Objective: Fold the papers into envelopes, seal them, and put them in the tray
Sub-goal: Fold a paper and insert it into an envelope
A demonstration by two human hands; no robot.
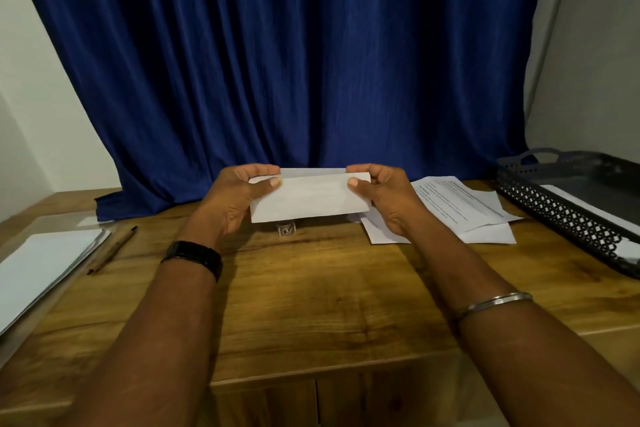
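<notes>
Envelope [310, 196], white and folded long, hung level above the tabletop [311, 305], toward its far edge, between both hands. On its left end the left hand [239, 199] had a closed grip, thumb on the near face and fingers curled behind. The right hand [384, 199] pinched the right end the same way. Just under the envelope a small item [285, 229] stood on the wood, too hidden to name. Printed papers [464, 208] lay to the right, near the black tray [554, 215], which held a white sheet [585, 206]. At the left lay a paper stack [45, 263] and a pen [112, 250]. A blue curtain [277, 62] hung behind.
</notes>
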